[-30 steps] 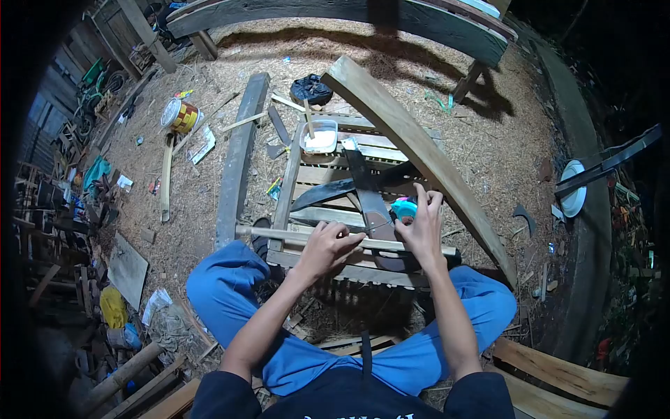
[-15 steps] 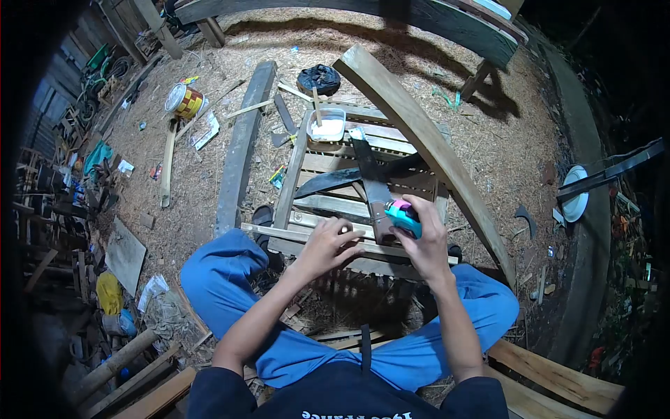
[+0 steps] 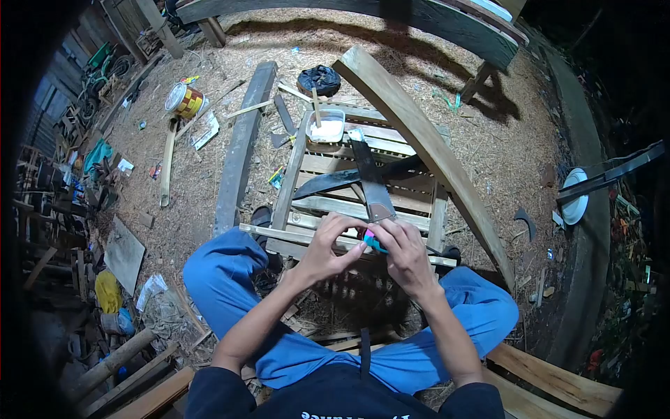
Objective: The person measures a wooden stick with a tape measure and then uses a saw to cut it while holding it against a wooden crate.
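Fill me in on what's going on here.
Someone in blue trousers is sitting at a slatted wooden frame. Their right hand holds what looks like a turquoise-and-pink tape measure, and the fingers of the left hand are right up at it; whether they grip it is hidden. A thin wooden strip runs crosswise beneath both hands. Beyond is an open tub with a stick in it.

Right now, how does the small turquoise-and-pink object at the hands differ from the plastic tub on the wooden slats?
Colour: the turquoise-and-pink object is bright, while the plastic tub looks pale, with white contents.
Support: the object is held in the right hand; the tub rests on the wooden slats.
Visibility: fingers cover much of the object, whereas the tub is mostly uncovered, with only a stick standing in it.
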A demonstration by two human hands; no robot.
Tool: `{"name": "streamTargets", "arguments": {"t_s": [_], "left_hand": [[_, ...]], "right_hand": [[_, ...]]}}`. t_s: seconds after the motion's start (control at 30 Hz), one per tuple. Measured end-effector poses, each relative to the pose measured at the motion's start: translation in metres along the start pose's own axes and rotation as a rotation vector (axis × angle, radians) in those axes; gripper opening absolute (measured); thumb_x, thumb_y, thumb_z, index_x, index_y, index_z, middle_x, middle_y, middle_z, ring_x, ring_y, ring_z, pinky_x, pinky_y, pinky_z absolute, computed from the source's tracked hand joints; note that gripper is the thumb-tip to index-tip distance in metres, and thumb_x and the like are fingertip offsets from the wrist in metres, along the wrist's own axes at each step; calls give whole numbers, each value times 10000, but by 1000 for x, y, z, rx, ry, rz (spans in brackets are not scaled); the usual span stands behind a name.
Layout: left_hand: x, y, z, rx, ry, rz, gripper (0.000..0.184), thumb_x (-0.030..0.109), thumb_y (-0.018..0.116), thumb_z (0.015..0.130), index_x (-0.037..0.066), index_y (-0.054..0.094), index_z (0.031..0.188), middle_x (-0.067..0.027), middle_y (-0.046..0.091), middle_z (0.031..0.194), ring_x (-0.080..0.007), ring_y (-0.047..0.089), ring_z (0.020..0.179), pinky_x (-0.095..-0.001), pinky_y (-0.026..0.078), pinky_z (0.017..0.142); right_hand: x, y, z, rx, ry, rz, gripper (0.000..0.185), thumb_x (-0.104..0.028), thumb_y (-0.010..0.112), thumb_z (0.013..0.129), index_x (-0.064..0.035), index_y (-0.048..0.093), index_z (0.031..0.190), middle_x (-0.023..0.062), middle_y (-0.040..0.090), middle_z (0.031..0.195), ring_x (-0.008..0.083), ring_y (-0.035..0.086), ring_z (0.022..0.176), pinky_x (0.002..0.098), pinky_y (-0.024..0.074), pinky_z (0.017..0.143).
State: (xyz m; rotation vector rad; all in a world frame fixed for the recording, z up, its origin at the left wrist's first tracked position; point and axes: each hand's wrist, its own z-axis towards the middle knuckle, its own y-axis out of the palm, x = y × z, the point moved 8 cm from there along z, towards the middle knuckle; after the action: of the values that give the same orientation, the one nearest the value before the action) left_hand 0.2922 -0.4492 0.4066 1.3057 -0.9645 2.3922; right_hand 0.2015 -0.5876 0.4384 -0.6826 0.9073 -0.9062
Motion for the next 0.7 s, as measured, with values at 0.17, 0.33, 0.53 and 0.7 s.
{"name": "streamTargets", "arguments": {"t_s": [0.17, 0.33, 0.53, 0.7], "left_hand": [[-28, 11, -14, -7, -324, -391, 388, 170, 792, 963, 2, 612, 1263, -95, 650, 1150, -204, 626, 1110, -361, 496, 1009], [-26, -21, -2, 78, -282, -233, 270, 112, 709, 1033, -10, 606, 1251, -85, 622, 1165, -164, 620, 1106, -321, 496, 1023], [-55, -67, -5, 391, -318, -320, 237, 140, 699, 1033, 17, 646, 1229, -27, 633, 1085, -127, 580, 1022, -302, 470, 956], [-58, -57, -13, 309, -335, -235, 223, 144, 707, 1027, 19, 653, 1204, -37, 629, 1100, -127, 569, 1038, -299, 463, 952]], "right_hand": [[-6, 6, 0, -76, -12, 7, 788, 56, 783, 691, -112, 620, 1443, 112, 619, 1331, 348, 621, 1194, 477, 541, 1024], [6, -2, 2, -67, 9, 2, 574, -16, 788, 789, -140, 693, 1341, 127, 650, 1263, 349, 646, 1143, 478, 545, 967], [12, -6, 1, -170, 70, 8, 516, -40, 851, 729, -140, 744, 1225, 155, 652, 1180, 361, 653, 1090, 469, 547, 934], [15, 7, -8, -246, 100, 3, 518, -56, 845, 740, -144, 747, 1241, 176, 630, 1174, 370, 634, 1114, 468, 543, 944]]}}
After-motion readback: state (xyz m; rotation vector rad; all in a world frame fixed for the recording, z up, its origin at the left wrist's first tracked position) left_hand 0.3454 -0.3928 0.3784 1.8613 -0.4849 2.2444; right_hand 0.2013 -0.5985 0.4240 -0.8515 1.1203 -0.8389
